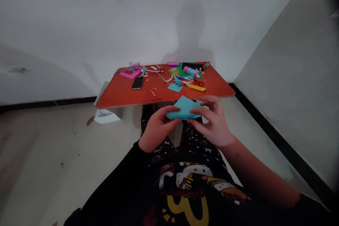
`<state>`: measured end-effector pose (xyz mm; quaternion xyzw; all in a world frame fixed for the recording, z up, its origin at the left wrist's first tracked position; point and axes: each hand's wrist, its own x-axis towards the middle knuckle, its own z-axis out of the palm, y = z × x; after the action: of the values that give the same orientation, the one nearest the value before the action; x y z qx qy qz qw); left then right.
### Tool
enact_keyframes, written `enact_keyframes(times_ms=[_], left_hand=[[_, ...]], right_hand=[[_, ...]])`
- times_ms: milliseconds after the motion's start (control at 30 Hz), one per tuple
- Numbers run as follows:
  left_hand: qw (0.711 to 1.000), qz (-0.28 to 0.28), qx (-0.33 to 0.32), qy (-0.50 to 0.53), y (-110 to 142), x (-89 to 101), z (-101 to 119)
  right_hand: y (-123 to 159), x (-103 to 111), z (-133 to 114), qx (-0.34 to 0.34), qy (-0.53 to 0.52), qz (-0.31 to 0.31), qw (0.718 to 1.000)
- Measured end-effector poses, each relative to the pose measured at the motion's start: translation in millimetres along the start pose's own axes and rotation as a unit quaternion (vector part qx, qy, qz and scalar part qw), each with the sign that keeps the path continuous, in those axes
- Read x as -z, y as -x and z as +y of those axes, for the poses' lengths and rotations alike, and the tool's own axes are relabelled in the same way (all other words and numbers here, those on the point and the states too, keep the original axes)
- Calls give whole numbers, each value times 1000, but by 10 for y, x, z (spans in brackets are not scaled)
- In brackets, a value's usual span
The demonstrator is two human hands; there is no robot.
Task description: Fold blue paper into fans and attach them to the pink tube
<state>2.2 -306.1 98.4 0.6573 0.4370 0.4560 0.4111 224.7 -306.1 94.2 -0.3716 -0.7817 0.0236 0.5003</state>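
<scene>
A folded piece of light blue paper is held above my lap, just short of the table's near edge. Its top comes to a point, and several layers show along the lower fold. My left hand grips its left side between thumb and fingers. On the right side, my right hand pinches the paper, thumb below and index finger across the front. Its other fingers curl behind the right corner.
The red table bears a phone, a yellow cutter, scissors, a tape roll, a pink-capped glue tube, a small blue paper piece and paper scraps. A white wall stands behind.
</scene>
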Motion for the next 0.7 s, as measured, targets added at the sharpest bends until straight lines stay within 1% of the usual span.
enact_keyframes(times_ms=[67,133,200,267,333,433,533,700], left_hand=[[1000,23,-3,-5,2,-12,26],[999,39,-16,-24,7,-18,37],[997,49,-39,-48,13,-20,33],[993,58,-66,-75,21,-21,22],[989,66,-88,-100,33,-23,11],[981,76,-114,-136,59,-23,11],[970,86,-143,-177,82,-17,39],[942,72,-209,-253,82,-3,101]], right_hand=[[34,-38,32,-64,-44,32,996],[76,-76,47,-132,-119,39,983],[110,-106,32,-188,-206,13,960],[116,-121,-13,-222,-262,-13,939],[94,-123,-67,-238,-271,-18,933],[37,-116,-128,-246,-249,2,937],[4,-111,-144,-245,-253,26,936],[14,-104,-130,-255,-267,45,928]])
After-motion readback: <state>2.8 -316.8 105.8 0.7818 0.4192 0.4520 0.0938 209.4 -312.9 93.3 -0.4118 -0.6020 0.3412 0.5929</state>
